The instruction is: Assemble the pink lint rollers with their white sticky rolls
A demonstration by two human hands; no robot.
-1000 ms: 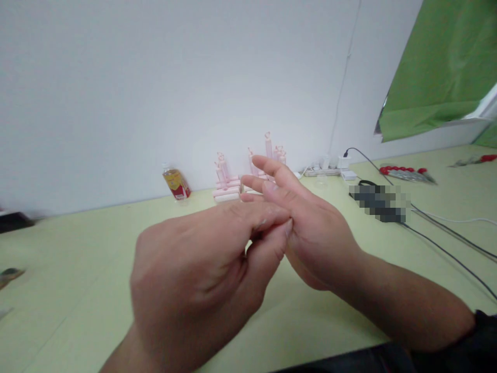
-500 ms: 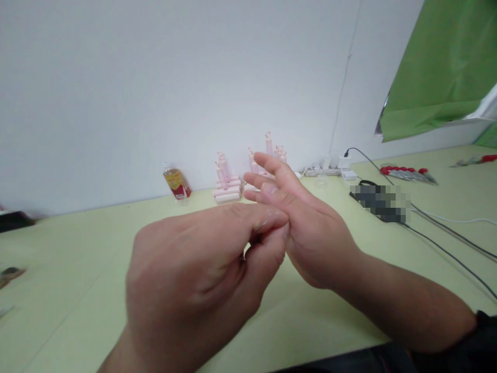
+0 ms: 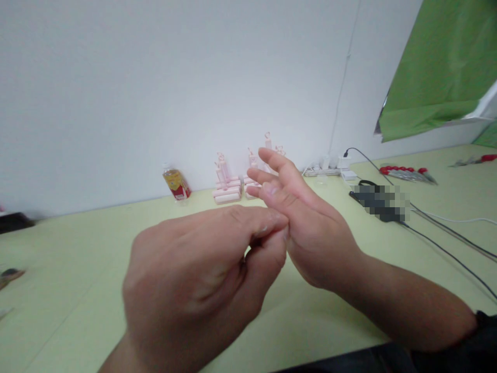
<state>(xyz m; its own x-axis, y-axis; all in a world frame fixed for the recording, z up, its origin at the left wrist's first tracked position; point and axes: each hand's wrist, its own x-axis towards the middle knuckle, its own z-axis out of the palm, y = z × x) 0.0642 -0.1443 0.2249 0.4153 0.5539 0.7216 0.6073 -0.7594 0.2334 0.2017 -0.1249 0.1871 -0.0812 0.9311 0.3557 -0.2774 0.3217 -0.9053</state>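
My left hand (image 3: pixel 198 285) is closed in a pinch, its thumb and index fingertips pressed together. Those tips touch the palm side of my right hand (image 3: pixel 320 235). Whatever lies between them, if anything, is too small or hidden to make out. The fingers of my right hand stretch out toward the wall, spread a little apart, and no object shows in them. Both hands are raised above the pale yellow-green table (image 3: pixel 97 243). Behind the right fingertips stand pink tubes with loops on top (image 3: pixel 221 168), partly covered by the hand.
Stacked pink-white cylinders (image 3: pixel 228 197) lie by the wall, right of a bottle with a red and yellow label (image 3: pixel 177 182). A power strip (image 3: pixel 322 171), a dark device (image 3: pixel 376 202) with cables, and red-ended tools (image 3: pixel 407 173) are on the right. A green sheet (image 3: pixel 446 72) hangs above.
My right fingers have shifted slightly right and up against the background. My left hand keeps its pinch against the right palm with hardly any movement.
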